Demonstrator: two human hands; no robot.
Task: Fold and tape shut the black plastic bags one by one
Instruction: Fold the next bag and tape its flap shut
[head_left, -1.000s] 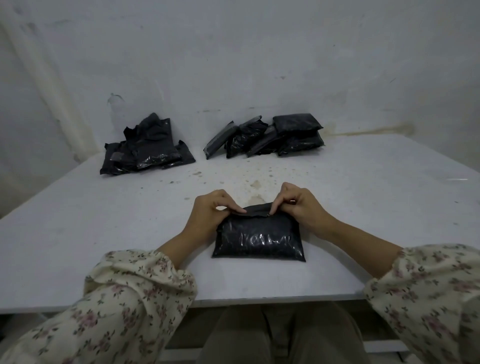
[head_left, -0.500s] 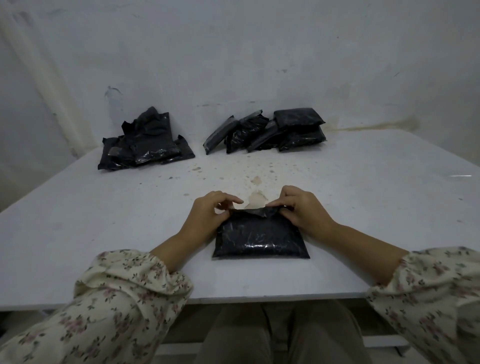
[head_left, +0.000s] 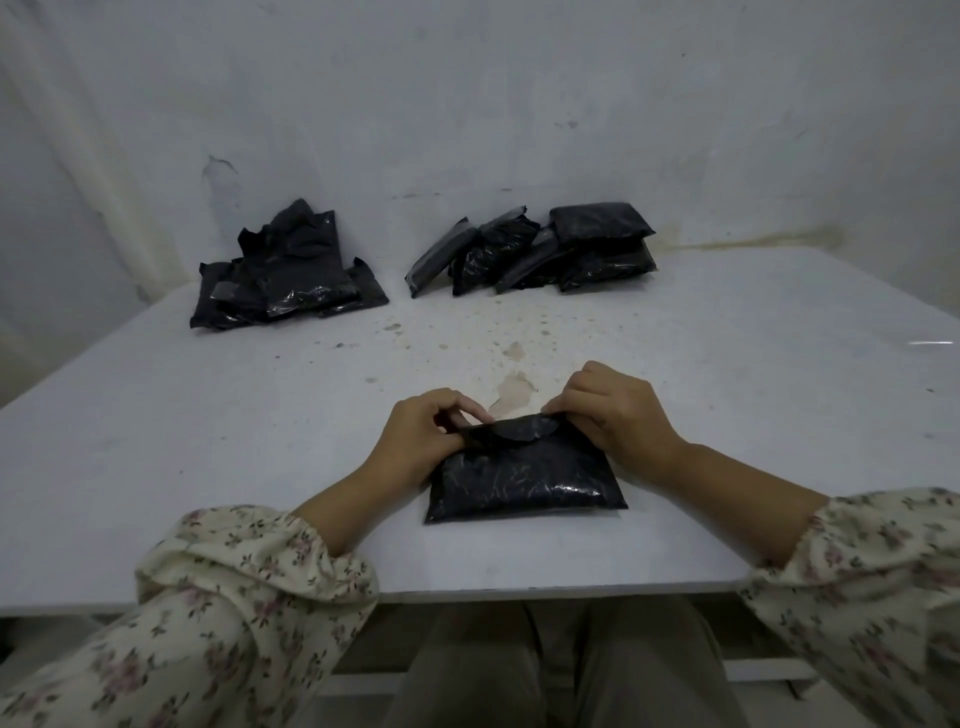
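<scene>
black plastic bag (head_left: 524, 480) lies flat on the white table (head_left: 208, 467), near the front edge, squarely before the seated person. it is filled & plump. its open end points away from the person, w/ the flap (head_left: 511, 434) turned back over the top of the body.

left hand (head_left: 423, 436): fingers curled, thumb & forefinger pinching the flap's left end. right hand (head_left: 610, 410): likewise curled, pinching the right end.

judgement: a grip at both ends holds the fold straight across the width and stops the slick film springing open. the bag's own weight anchors it, so neither hand need press the body. step in hand appears to be the fold; sealing not yet done. no tape roll or strip seen in view, so the means of sealing cannot be told.

at the far edge, by the wall, two stacks sit well apart. left pile (head_left: 288, 270) is loose & crumpled, flaps up, prob. awaiting work. right pile (head_left: 535, 249) is neat flat packets, prob. finished. the gap presumably prevents mixing.

brown stains (head_left: 511, 395) lie just beyond the bag; no bearing on the work.
</scene>
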